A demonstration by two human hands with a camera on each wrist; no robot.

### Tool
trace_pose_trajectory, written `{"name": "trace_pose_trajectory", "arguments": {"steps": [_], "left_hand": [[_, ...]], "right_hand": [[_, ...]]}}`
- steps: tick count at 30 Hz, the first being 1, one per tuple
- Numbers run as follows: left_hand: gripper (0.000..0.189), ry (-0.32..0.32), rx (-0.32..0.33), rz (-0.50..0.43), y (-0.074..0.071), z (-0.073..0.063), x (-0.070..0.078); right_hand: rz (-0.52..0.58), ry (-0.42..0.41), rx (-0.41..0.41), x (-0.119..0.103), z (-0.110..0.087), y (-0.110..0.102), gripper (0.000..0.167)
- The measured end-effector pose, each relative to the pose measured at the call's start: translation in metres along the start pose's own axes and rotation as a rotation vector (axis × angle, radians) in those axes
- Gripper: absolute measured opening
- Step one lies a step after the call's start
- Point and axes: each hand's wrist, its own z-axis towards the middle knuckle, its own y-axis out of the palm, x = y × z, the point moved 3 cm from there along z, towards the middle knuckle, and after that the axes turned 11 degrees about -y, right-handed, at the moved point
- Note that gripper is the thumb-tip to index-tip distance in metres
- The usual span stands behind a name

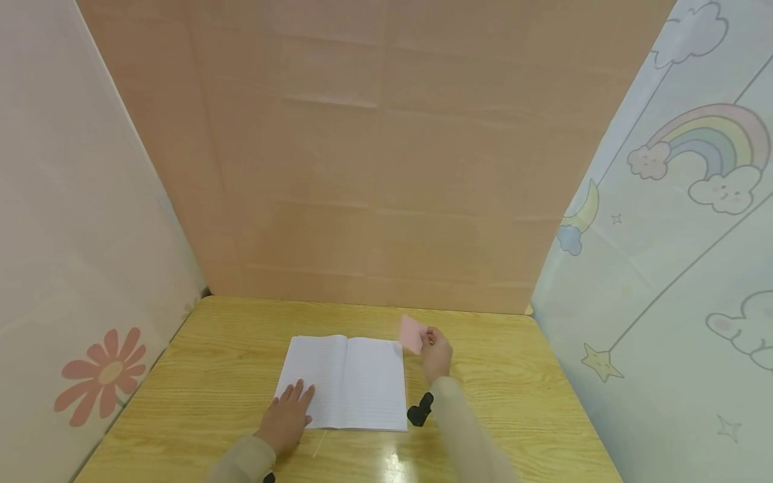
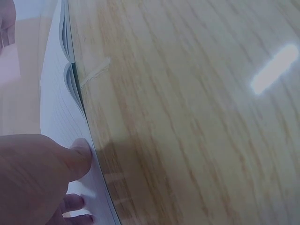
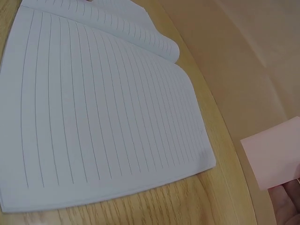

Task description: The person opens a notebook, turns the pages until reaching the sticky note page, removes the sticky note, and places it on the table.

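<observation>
Left hand (image 2: 33, 178) at lower left, fingers lying flat on the white page of an open notebook (image 2: 58, 117); thumb tip close to the page edge. Notebook's stacked page edges run along the left, slightly bowed upward. Wood-grain bench (image 2: 187, 122) fills the rest, with a bright light reflection at upper right.

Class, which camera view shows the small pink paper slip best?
The right wrist view: the small pink paper slip fills the corner, large and sharp-edged. The head view shows it tiny, pinched by the right hand. The left wrist view misses it.
</observation>
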Motion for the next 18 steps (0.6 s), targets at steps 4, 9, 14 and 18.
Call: {"name": "trace_pose_trajectory", "arguments": {"steps": [4,9,14,18], "left_hand": [[0.056,-0.001,0.002,-0.003,0.003,0.001,-0.001],[0.056,-0.006,-0.003,-0.021,0.006,0.002,0.000],[0.055,-0.007,-0.012,-0.020,0.005,0.002,-0.001],[0.056,-0.005,-0.010,-0.014,0.006,0.002,-0.002]], "right_hand": [[-0.009,-0.019,-0.014,0.002,-0.001,-0.011,0.024],[-0.068,-0.089,-0.046,0.005,-0.003,-0.028,0.024],[-0.154,-0.179,-0.102,0.006,-0.004,-0.042,0.023],[-0.285,-0.280,-0.165,0.007,-0.004,-0.046,0.022]]}}
